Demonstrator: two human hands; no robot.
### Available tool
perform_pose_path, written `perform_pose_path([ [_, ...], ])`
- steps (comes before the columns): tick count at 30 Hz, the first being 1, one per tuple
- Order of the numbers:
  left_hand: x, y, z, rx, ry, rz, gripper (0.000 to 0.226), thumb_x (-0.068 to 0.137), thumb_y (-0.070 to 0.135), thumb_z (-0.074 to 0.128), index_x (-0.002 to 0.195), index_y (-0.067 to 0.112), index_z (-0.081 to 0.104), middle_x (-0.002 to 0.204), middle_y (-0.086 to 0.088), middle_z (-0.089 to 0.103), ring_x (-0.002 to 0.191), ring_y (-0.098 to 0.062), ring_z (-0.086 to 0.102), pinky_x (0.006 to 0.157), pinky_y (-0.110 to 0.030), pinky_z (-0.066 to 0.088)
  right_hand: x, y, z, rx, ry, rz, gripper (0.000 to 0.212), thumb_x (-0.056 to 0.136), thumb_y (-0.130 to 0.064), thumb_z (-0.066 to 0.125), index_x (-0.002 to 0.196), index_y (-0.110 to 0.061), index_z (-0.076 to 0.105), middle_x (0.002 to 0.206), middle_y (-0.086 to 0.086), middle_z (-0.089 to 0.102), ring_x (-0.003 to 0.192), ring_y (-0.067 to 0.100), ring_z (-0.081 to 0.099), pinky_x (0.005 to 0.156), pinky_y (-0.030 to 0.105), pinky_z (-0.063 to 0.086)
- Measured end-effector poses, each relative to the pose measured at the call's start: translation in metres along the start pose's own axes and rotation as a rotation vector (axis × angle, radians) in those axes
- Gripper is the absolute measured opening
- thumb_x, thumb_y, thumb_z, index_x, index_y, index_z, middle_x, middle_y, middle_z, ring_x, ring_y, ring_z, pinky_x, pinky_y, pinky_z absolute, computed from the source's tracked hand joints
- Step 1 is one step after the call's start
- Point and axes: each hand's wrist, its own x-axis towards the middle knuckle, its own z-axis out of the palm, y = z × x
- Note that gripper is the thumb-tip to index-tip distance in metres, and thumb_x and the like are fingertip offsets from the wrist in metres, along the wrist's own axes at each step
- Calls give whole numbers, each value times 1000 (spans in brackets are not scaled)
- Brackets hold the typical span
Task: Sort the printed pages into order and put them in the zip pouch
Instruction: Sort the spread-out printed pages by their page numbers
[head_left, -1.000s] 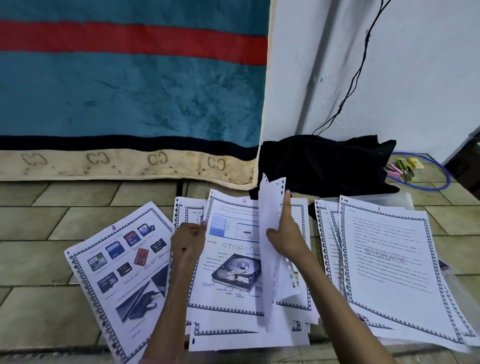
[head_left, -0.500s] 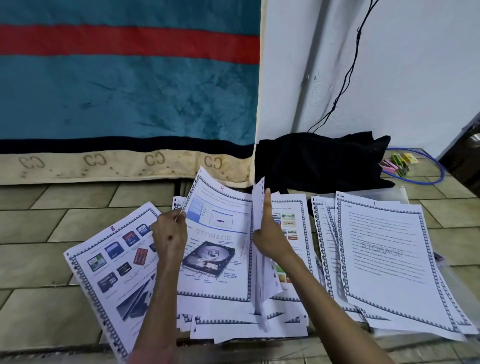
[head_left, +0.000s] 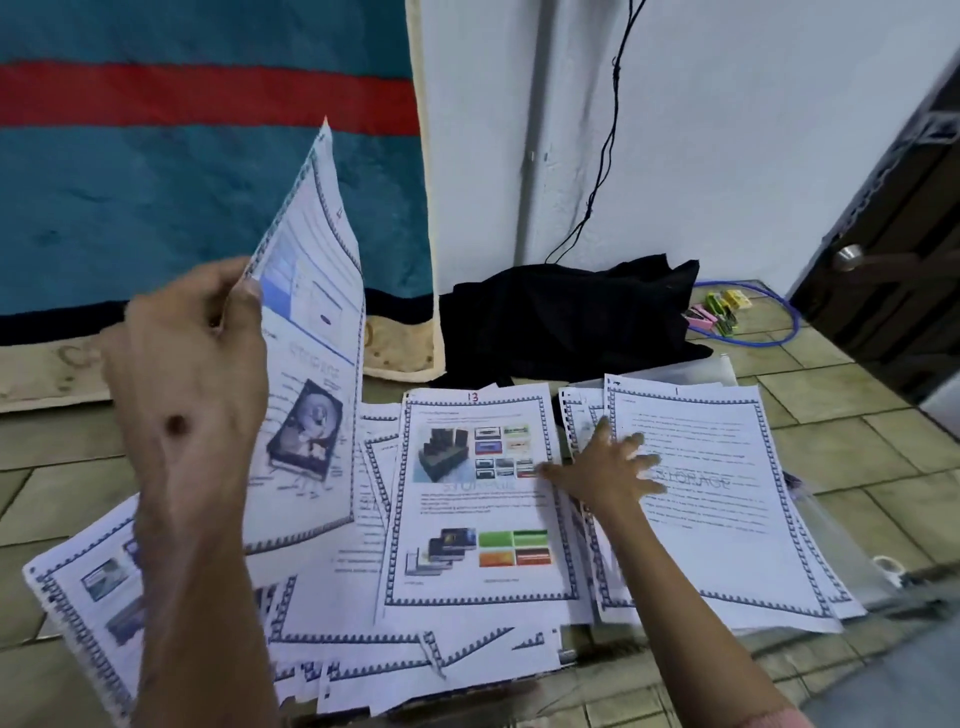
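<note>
Left hand (head_left: 187, 374) raised at near left, thumb and fingers pinching the left edge of a white printed page with blue border and hard-drive picture (head_left: 306, 374), held upright and tilted off the floor; faint "STORAGE" watermark readable on it, a handwritten number near its top too blurred to read. Right hand (head_left: 608, 470) lies flat, fingers spread and straight, holding nothing, pressing on the left edge of the right-hand stack of text pages (head_left: 722, 499), watermark "STORAGE", thumb reaching toward the centre page marked "13" in red (head_left: 483, 499), which shows colour pictures of cards and devices. That page tops a loose middle pile of bordered pages (head_left: 415, 654) spread on the tiled floor (head_left: 857, 447). Another picture page with punched edge (head_left: 88, 603) lies near left. Clear plastic zip pouch (head_left: 727, 366) sits under the right stack, edges showing far and right. Far behind: black cloth bundle (head_left: 566, 317), blue cable loop (head_left: 748, 340), teal blanket with red stripe (head_left: 208, 156).
</note>
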Motion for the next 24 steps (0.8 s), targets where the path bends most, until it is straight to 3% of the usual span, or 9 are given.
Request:
perform_pose_path([
  [4,-9,21,23,-3,-82,9,29,96,28,45,120,29,61,107,-8,69,103,-25,60,86,-25,40,11,17,-2,65,-34,14,99,80,-39,68,149,-26,-2,153,20,13,140,45,13,107,60,28],
  [7,-14,24,37,-31,-129,1,29,96,26,44,119,27,62,107,-6,69,103,-20,58,85,-24,41,16,25,-7,171,-3,-50,63,85,-21,60,140,-15,28,134,17,45,122,38,44,91,43,44],
  [10,-16,25,49,-47,-181,-21,29,97,20,44,119,19,62,107,-5,68,90,-7,51,69,-9,29,15,37,-23,351,9,-186,14,87,-10,48,94,-1,57,95,14,61,82,28,57,62,27,43],
  [11,-17,26,52,-61,-196,-25,29,96,19,45,119,19,62,110,-6,68,89,-7,51,68,-8,29,14,41,-30,374,18,-223,16,88,-8,44,74,-3,51,79,10,57,71,24,53,53,25,35],
  [13,-18,28,55,-125,-226,-51,28,95,21,47,118,21,63,110,-5,69,88,-6,55,75,-13,35,16,52,-45,399,28,-258,29,90,-4,39,61,-9,38,66,4,45,64,20,44,50,25,26],
  [15,-19,30,57,-251,-257,-68,24,94,23,50,112,25,65,99,4,72,78,-1,62,74,-16,44,19,65,-60,476,8,-259,20,90,-3,38,74,-2,49,80,9,53,77,22,48,61,26,32],
  [17,-21,34,60,-374,-301,-75,20,94,22,51,100,32,67,81,18,72,66,7,64,63,-10,50,22,79,-72,597,-35,-231,23,92,-3,38,102,5,58,98,13,56,88,24,53,69,27,39],
  [21,-25,43,78,-482,-371,-110,24,94,18,51,85,36,64,66,27,69,64,7,66,57,-10,51,17,103,-93,803,-91,-158,23,96,-4,40,110,-1,58,96,9,62,72,14,56,45,11,43],
  [24,-31,38,106,-519,-412,-153,22,94,14,50,93,30,65,77,15,73,71,-2,68,68,-20,55,11,112,-105,883,-81,-144,20,97,-7,43,114,-12,53,99,2,58,72,11,53,48,15,44],
])
